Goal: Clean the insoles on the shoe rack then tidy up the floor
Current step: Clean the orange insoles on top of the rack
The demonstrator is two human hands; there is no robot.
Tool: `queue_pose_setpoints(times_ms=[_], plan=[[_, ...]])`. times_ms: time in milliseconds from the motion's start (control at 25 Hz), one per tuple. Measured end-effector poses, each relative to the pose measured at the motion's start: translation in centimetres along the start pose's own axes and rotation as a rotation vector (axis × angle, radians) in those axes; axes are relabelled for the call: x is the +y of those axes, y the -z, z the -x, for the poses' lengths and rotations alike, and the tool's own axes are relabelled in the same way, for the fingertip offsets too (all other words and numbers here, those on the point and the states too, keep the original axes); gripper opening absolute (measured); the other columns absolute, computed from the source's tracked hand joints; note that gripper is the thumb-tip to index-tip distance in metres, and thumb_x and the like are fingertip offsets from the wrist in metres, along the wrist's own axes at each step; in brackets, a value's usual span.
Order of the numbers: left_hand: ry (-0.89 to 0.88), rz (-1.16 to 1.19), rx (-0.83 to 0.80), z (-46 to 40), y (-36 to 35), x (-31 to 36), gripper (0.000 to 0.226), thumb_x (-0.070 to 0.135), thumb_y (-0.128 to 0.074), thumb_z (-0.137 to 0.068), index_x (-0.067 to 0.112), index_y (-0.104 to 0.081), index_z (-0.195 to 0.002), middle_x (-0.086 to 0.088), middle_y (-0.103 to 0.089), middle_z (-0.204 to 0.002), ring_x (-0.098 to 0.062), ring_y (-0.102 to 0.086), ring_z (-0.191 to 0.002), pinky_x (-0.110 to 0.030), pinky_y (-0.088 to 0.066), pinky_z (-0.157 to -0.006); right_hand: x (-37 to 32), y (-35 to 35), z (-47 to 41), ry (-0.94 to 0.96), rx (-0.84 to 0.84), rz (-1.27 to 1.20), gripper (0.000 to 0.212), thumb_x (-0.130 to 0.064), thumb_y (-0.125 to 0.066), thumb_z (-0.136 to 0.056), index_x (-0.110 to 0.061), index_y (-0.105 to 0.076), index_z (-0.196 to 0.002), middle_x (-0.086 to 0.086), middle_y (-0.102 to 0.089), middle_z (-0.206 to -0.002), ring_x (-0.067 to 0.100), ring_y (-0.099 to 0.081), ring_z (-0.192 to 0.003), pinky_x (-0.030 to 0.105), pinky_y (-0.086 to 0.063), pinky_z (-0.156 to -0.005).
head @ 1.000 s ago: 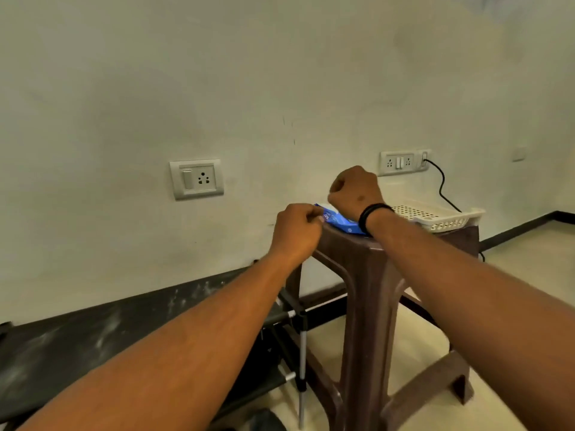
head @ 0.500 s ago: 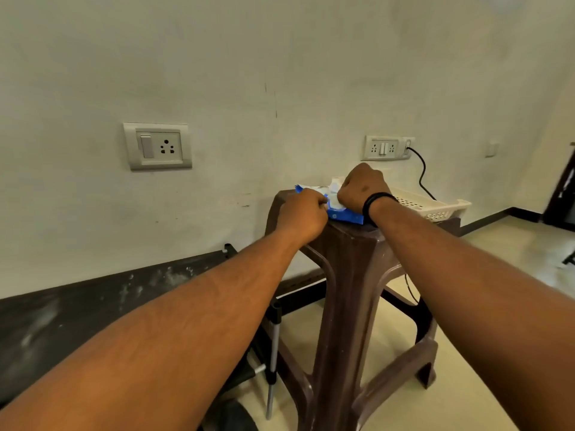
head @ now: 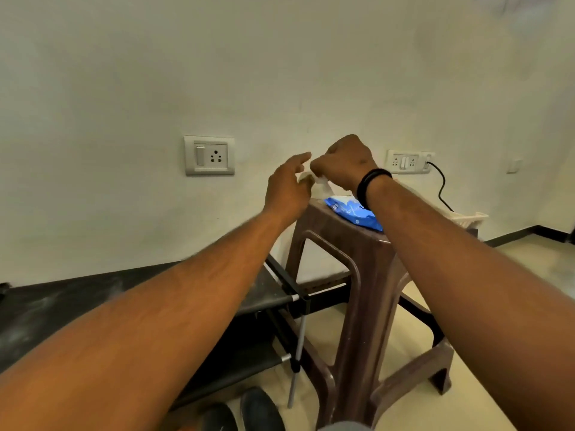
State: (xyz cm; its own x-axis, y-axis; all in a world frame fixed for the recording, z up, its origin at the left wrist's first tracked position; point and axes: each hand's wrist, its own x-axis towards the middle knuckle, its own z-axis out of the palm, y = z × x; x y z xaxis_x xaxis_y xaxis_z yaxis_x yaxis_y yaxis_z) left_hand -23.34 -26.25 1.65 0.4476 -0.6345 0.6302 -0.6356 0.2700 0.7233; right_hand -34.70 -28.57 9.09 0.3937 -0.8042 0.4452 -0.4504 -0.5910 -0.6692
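Observation:
A blue wet-wipe pack [head: 351, 213] lies on top of a brown plastic stool [head: 351, 275]. Raised above the pack, my right hand [head: 345, 163] is closed on a white wipe [head: 322, 185] that hangs down from it toward the pack. Just to its left my left hand [head: 287, 188] hovers with fingers apart, close to the wipe, off the pack. The black shoe rack [head: 258, 293] stands left of the stool against the wall. No insoles are visible on its dusty top shelf.
Dark shoes [head: 242, 412] lie on the floor at the rack's foot. A white plastic basket [head: 463, 217] sits behind the stool. Two wall sockets [head: 209, 155] are on the wall, one with a black cable [head: 441, 189] plugged in.
My right hand has lifted off the pack, pulling a white wipe upward. My left hand has let go of the pack and opened. The view has shifted so the rack and shoes show more.

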Motion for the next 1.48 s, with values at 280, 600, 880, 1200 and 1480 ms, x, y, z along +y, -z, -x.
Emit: queue_pose_setpoints(times_ms=[280, 600, 880, 1200, 1480], plan=[[0.172, -0.132, -0.058, 6.5, 16.7, -3.1, 0.012, 0.014, -0.066, -0.093, 0.015, -0.076, -0.088, 0.006, -0.070, -0.080, -0.010, -0.063, -0.074, -0.025, -0.049, -0.068, -6.3, -8.6, 5.8, -0.062, -0.396, -0.190, 0.008, -0.010, -0.064, -0.072, -0.008, -0.058, -0.076, 0.007, -0.058, -0.074, 0.021, -0.055, -0.059, 0.026, -0.046, -0.055], [0.683, -0.230, -0.389, 18.2, 24.6, -10.7, 0.014, 0.012, -0.066, -0.088, 0.006, -0.078, -0.093, -0.006, -0.065, -0.065, -0.013, -0.053, -0.045, -0.022, -0.041, -0.041, -6.7, -23.3, 13.3, -0.084, -1.067, 0.215, 0.016, -0.005, -0.069, -0.075, 0.001, -0.068, -0.089, 0.014, -0.069, -0.068, 0.023, -0.064, -0.058, 0.030, -0.051, -0.056], [0.959, -0.465, -0.878, 28.8, 22.5, -16.7, 0.024, 0.013, -0.057, -0.091, -0.004, -0.071, -0.098, -0.009, -0.054, -0.060, -0.015, -0.043, -0.045, -0.023, -0.033, -0.043, 4.1, -30.9, 23.6, -0.329, -1.341, 0.238, 0.028, -0.005, -0.070, -0.081, 0.000, -0.069, -0.108, 0.011, -0.067, -0.078, 0.015, -0.061, -0.056, 0.029, -0.052, -0.058], [1.249, -0.484, -0.363, 40.3, 17.6, -24.1, 0.036, 0.035, -0.062, -0.091, 0.007, -0.063, -0.113, -0.014, -0.067, -0.115, -0.032, -0.064, -0.103, -0.034, -0.053, -0.079, 13.5, -36.6, 36.8, -0.686, -1.187, -0.004, 0.022, -0.003, -0.066, -0.078, -0.002, -0.071, -0.099, 0.014, -0.065, -0.082, 0.026, -0.061, -0.063, 0.030, -0.053, -0.059], [1.597, -0.527, -0.107, 49.8, 14.5, -25.6, 0.038, 0.041, -0.075, -0.076, 0.013, -0.063, -0.099, -0.010, -0.068, -0.107, -0.030, -0.067, -0.096, -0.037, -0.058, -0.082, 15.0, -39.6, 39.6, -0.580, -1.112, 0.076, 0.005, -0.006, -0.058, -0.080, -0.010, -0.059, -0.082, 0.008, -0.056, -0.078, 0.028, -0.057, -0.075, 0.030, -0.047, -0.062]])
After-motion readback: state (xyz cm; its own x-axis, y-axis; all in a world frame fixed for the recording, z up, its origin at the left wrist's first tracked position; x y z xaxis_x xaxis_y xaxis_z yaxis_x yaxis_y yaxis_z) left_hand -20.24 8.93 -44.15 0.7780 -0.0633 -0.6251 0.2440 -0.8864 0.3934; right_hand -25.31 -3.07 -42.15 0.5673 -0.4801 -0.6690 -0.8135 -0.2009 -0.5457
